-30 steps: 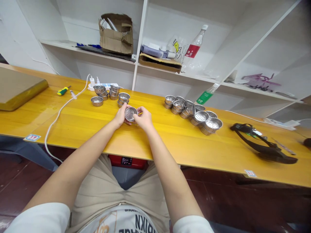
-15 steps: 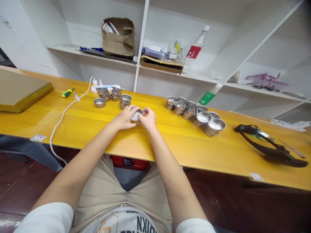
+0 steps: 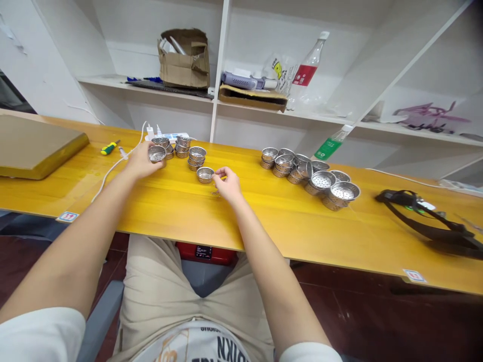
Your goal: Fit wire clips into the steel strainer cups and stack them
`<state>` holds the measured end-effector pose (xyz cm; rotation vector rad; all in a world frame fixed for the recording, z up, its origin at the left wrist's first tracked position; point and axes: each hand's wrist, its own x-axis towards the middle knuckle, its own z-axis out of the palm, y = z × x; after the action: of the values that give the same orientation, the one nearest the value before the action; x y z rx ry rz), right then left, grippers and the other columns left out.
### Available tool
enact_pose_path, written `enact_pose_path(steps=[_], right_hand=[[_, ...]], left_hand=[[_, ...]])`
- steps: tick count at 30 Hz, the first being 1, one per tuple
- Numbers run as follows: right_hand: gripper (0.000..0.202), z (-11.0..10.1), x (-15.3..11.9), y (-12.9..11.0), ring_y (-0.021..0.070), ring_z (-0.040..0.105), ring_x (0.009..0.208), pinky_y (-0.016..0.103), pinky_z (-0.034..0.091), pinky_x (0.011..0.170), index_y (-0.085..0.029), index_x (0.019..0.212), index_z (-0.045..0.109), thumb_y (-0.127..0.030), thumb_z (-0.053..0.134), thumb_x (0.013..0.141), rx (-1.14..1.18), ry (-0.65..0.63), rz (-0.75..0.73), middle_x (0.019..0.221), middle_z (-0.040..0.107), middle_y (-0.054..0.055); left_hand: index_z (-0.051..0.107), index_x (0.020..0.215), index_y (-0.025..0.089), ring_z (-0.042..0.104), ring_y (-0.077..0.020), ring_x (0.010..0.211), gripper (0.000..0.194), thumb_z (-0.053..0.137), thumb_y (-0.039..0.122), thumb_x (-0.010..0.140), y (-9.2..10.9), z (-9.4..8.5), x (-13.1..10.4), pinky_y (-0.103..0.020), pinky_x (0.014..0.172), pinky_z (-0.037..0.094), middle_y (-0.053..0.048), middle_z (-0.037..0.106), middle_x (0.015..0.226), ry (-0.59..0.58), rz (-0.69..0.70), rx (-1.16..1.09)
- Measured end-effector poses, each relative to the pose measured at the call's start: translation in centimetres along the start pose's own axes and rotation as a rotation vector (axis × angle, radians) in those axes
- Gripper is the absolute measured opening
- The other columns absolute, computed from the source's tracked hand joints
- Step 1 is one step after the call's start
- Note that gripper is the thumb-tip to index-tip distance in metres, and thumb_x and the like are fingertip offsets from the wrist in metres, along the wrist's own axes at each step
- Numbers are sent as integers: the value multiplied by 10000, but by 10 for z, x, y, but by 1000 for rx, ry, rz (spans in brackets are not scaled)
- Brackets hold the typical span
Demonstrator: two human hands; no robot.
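On the left, my left hand point(image 3: 142, 161) is closed round a small perforated metal cup point(image 3: 157, 154), thumb at its near side and fingers at the far side. Nearer the middle, my right hand point(image 3: 228, 184) pinches the right rim of a second perforated cup point(image 3: 205, 174), which sits upright close to the tabletop. Something small and thin, too unclear to name, shows below that hand's fingertips. Just behind is a stack of cups point(image 3: 196, 158), and more stacked cups point(image 3: 183, 146) stand next to my left hand.
Several stacked cups point(image 3: 320, 182) form a group on the right, near a green-labelled bottle point(image 3: 329, 147). A black strapped headset point(image 3: 426, 221) lies farther right. A screwdriver point(image 3: 109, 147), a white cable point(image 3: 109, 175) and a large flat board point(image 3: 37, 146) are at left. White shelves point(image 3: 151, 108) stand behind.
My left hand has left the middle cup, moved left and taken hold of the cup that stood there. My right hand stays at the middle cup, which now sits slightly farther left.
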<state>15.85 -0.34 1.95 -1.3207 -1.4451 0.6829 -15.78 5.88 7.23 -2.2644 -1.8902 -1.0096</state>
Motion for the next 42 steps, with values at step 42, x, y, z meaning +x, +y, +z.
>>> enact_pose_path(steps=[42], right_hand=[[390, -10, 3, 24, 301, 633, 1198, 427, 481, 1055, -176, 1342, 673, -261, 581, 972, -736, -165, -18, 1281, 719, 156]], left_hand=[[577, 1364, 235, 400, -342, 1546, 507, 659, 422, 901, 84, 101, -28, -572, 1276, 330, -169, 394, 1627, 58, 215, -340]])
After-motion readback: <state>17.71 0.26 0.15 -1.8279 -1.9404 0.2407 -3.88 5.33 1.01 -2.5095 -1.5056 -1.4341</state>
